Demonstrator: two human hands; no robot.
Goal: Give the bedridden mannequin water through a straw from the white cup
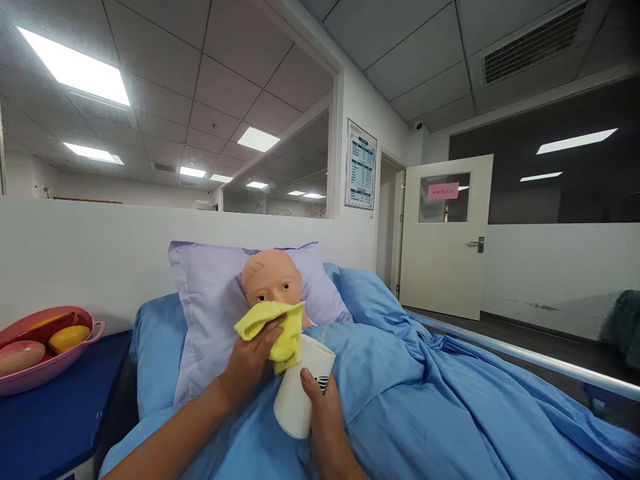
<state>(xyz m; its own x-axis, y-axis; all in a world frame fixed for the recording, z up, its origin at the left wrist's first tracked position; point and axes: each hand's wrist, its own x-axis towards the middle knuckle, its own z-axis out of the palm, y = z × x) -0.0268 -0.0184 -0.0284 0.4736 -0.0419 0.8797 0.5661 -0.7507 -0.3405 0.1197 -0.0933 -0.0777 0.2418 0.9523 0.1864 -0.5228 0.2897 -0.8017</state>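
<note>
A bald training manikin (273,270) lies with its head on a lilac pillow (210,293), its body under a blue quilt (400,400). My left hand (257,353) is closed on a yellow cloth (287,333), which covers the manikin's mouth and chin; whether it presses on them I cannot tell. Just right of the cloth, my right hand (325,407) grips a white paper cup (295,400) with black stripes on its side. The cup leans, and a thin pale straw-like stick (324,335) shows at its rim. What the cup contains is hidden.
On the left, a pink basket (30,383) of fruit stands on a dark blue bedside cabinet (45,433). A pale bed rail (530,357) runs along the right side. Beyond it, a cream door (445,267) stands ajar. A low white wall (100,247) is behind the bed.
</note>
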